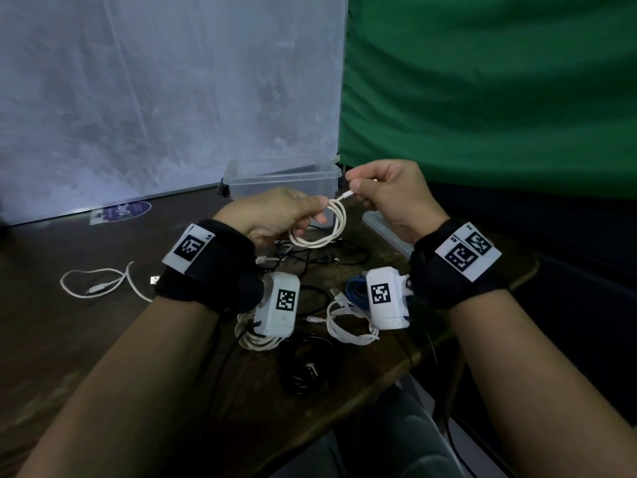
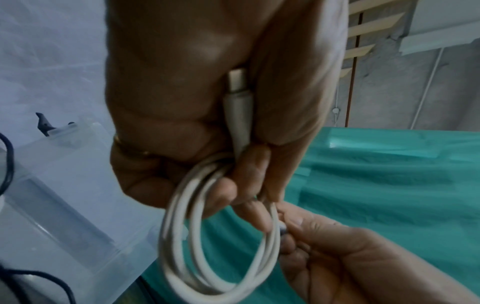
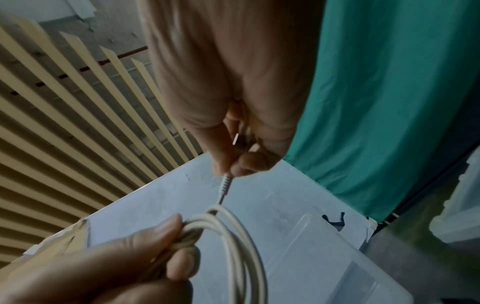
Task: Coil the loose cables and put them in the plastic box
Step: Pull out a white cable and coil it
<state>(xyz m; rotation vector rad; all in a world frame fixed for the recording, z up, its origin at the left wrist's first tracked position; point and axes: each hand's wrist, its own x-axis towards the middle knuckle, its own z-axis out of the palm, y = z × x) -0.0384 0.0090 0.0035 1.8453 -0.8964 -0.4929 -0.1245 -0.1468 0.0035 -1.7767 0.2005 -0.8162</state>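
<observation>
The left hand (image 1: 275, 215) grips a coiled white cable (image 1: 324, 225); the right hand (image 1: 389, 191) pinches its free plug end. The plastic box (image 1: 282, 182), apparently empty, sits at twelve o'clock. If the left grip loosens, the loops could spring apart.

two hands (image 1: 275, 215), one plastic box (image 1: 282, 182), perhaps four white cables (image 1: 320, 225), one blue cable (image 1: 355, 291)

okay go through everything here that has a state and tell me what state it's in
white cable: coiled in loops, held off the table
left hand: grips the loops
right hand: pinches the cable's plug end
plastic box: open, looks empty
box lid: off, lying beside the box
other cables: on the table
</observation>
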